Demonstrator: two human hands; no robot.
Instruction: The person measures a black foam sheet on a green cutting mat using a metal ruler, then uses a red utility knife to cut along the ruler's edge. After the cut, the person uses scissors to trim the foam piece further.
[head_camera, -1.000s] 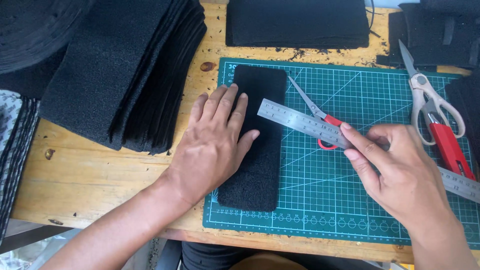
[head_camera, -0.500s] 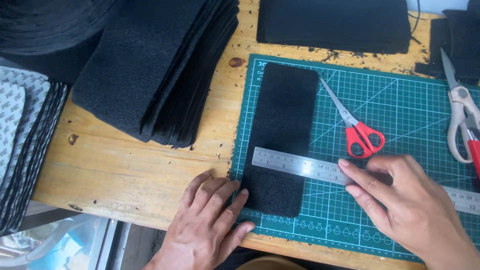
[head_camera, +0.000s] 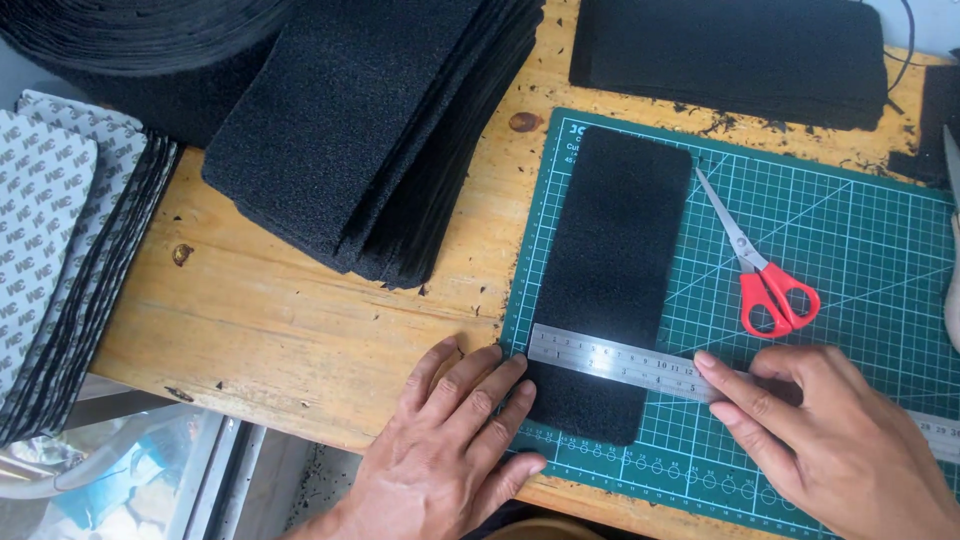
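A black foam strip (head_camera: 615, 250) lies lengthwise on a green cutting mat (head_camera: 860, 260). A steel ruler (head_camera: 620, 362) lies across the strip's near end. My left hand (head_camera: 455, 440) rests flat with fingers spread at the mat's left edge, its fingertips touching the ruler's left end and the foam. My right hand (head_camera: 830, 440) presses down on the ruler further right with flat fingers. Small red-handled scissors (head_camera: 765, 280) lie on the mat just right of the strip, untouched.
A thick stack of black foam sheets (head_camera: 370, 130) lies on the wooden table (head_camera: 280, 310) to the left. Patterned backing sheets (head_camera: 50, 230) are stacked at far left. Another foam piece (head_camera: 730, 50) lies beyond the mat. The table's front edge runs just under my hands.
My left hand came off the foam strip and slid down to the mat's near left edge. The ruler moved from lying askew on the scissors to lying across the strip's near end.
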